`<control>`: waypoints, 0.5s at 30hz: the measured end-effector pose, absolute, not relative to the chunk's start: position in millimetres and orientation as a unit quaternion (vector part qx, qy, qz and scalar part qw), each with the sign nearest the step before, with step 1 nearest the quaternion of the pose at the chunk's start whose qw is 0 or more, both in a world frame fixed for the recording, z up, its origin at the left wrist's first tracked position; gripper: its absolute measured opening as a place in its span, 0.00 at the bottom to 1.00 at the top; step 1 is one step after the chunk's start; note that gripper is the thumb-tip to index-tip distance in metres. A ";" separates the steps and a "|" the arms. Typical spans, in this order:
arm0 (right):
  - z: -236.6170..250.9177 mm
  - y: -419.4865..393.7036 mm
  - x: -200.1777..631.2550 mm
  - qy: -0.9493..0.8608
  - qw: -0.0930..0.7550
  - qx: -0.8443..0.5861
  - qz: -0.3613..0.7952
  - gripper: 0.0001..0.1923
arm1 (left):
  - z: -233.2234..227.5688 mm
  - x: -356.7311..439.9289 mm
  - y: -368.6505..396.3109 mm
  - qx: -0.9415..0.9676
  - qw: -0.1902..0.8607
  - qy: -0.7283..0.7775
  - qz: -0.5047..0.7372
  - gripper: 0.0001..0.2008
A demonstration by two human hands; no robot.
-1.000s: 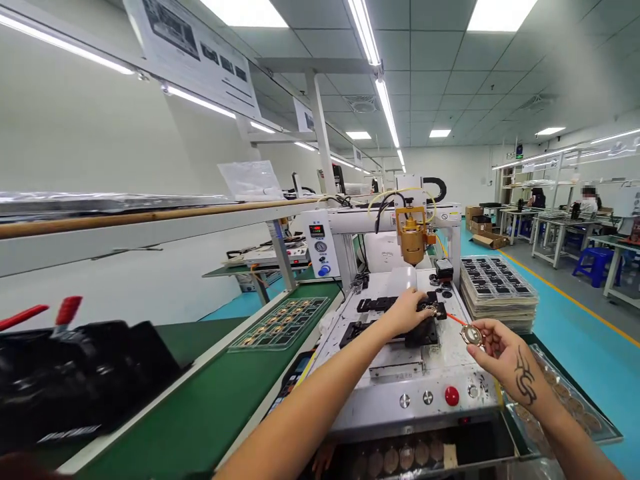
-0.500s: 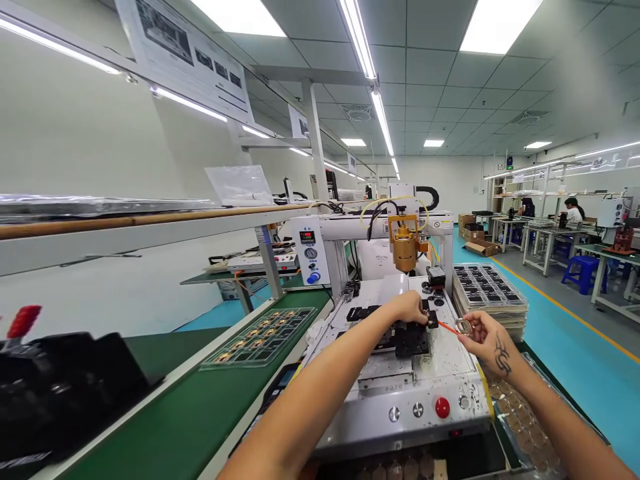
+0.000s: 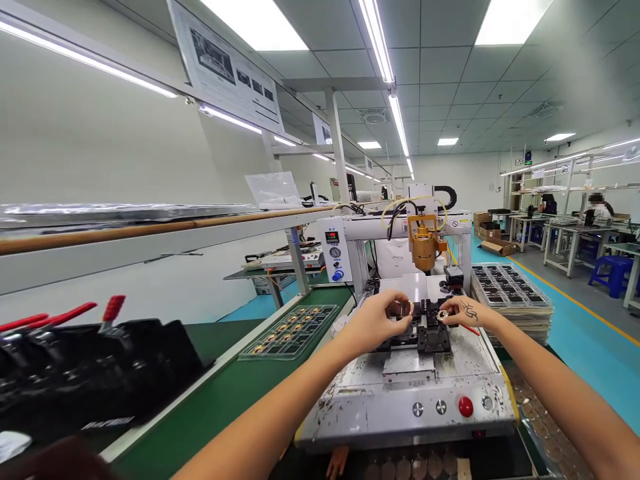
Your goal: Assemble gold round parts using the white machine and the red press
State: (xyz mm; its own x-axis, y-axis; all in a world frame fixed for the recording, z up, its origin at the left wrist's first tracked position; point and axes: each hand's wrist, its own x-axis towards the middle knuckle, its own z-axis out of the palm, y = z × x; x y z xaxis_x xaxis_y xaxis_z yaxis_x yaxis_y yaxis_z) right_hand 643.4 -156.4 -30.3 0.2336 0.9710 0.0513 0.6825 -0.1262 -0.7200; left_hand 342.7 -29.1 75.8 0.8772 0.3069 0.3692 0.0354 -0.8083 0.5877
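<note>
Watch case (image 3: 443,315) in right hand (image 3: 463,311)

The machine (image 3: 365,417) carries the fixture (image 3: 434,340) on its bed, forward of the dispensing head (image 3: 424,249). The left hand (image 3: 383,321) is at the fixture's left; the right hand (image 3: 463,312) is at its right, a part (image 3: 443,316) at its fingertips. Left of the machine — on the bench (image 3: 220,387) — lies the tray (image 3: 313,325). The tray stack (image 3: 515,320) stands right.
</note>
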 end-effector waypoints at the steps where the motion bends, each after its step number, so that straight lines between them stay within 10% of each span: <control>1: -29.0 -156.6 643.9 -0.580 0.315 -0.716 0.227 0.29 | 75.1 331.6 -31.5 0.925 0.290 0.099 0.226 0.14; 15: -34.4 -155.8 640.0 -0.623 0.281 -0.711 0.164 0.30 | 48.3 235.9 -45.8 0.927 0.271 0.090 0.243 0.12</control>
